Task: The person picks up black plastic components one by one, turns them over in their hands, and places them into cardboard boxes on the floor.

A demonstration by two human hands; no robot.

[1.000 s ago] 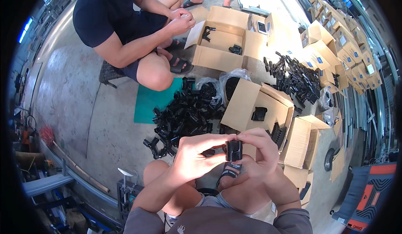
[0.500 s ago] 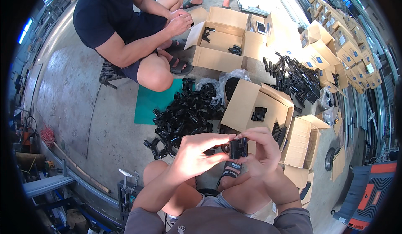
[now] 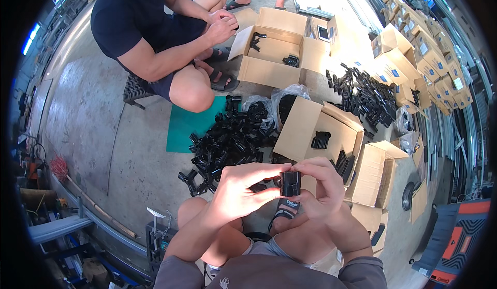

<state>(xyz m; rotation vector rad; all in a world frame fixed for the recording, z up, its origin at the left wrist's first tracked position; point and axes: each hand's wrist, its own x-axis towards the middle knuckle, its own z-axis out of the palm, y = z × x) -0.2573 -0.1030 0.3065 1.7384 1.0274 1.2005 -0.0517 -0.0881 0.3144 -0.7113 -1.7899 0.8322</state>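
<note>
Between my two hands is a glossy black plastic fitting (image 3: 291, 184), a short chunky tubular piece, raised above my knees. My left hand (image 3: 243, 189) pinches its left side with thumb and fingers. On the other side, my right hand (image 3: 322, 188) grips it by fingertips and thumb. Fingers cover both of its ends. Just beyond my left hand lies a heap of similar black fittings (image 3: 228, 141), partly on a green sheet (image 3: 181, 128). An open cardboard box (image 3: 297, 128) past my right hand holds neat rows of black parts (image 3: 321, 140).
A seated co-worker (image 3: 150, 46) in dark clothes has both hands together beside another open box (image 3: 269, 74) with a few black pieces. More black parts (image 3: 367, 97) are piled at the right, near stacked cartons (image 3: 435, 56). A smaller open box (image 3: 368, 178) stands by my right arm.
The black fitting has turned between my fingers, so a single blocky face shows where two sections showed before. My hands have hardly shifted.
</note>
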